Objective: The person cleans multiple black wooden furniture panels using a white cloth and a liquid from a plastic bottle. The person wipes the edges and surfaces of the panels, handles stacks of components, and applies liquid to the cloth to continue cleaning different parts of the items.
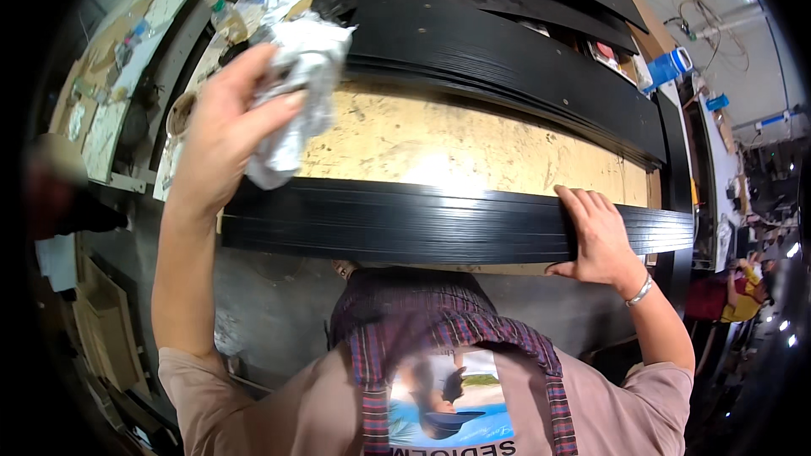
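My left hand [224, 131] is raised at the upper left, its fingers and thumb closed on a crumpled white cloth [308, 76]. The cloth hangs over the left end of a long black grooved board [405, 219], slightly blurred. Whether it touches the board I cannot tell. Across the right part of that board lies my right hand [598, 236], fingers over its far edge and thumb at its near edge, gripping it. Under and beyond the board shows a pale yellow worktop [473, 139] with dark smudges.
Black boards [498, 59] lie stacked along the far side of the worktop. Two plastic bottles [226, 17] stand at the far left, and a blue jug [667, 67] at the far right. Another bench [127, 34] is on the left. A person in yellow [742, 291] is far off right.
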`<move>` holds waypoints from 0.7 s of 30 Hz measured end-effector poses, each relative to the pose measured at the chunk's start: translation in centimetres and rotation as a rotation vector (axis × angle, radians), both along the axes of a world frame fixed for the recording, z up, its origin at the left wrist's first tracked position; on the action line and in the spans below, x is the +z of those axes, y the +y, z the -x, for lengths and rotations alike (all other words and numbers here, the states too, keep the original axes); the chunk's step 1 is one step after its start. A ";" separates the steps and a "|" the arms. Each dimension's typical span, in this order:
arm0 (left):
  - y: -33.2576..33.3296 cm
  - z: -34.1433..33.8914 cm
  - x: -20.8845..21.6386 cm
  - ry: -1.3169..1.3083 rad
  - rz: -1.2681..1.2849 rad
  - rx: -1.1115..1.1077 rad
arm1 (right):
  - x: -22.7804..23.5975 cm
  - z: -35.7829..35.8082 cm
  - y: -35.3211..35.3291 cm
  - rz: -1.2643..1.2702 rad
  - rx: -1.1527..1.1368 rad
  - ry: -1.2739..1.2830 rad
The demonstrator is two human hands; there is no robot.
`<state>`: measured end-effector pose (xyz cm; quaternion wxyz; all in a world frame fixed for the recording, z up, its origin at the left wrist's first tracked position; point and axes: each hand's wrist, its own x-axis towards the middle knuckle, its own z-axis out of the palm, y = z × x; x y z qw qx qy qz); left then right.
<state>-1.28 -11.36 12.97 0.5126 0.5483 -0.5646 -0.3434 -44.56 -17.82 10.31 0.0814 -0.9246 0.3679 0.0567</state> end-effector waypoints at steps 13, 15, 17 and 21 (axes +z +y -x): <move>-13.7 13.3 -12.1 -0.063 -0.810 -0.267 | -2.5 7.5 -1.7 0.028 -0.046 -0.333; -14.0 10.7 -14.9 -0.681 -0.844 -0.327 | -2.6 7.5 -1.8 0.032 -0.045 -0.348; -12.8 8.5 -16.2 -0.996 -0.759 -0.355 | -2.7 7.6 -1.9 0.014 -0.058 -0.362; -12.1 6.3 -12.2 -1.160 -0.945 -0.339 | -2.9 7.8 -2.1 -0.003 -0.081 -0.345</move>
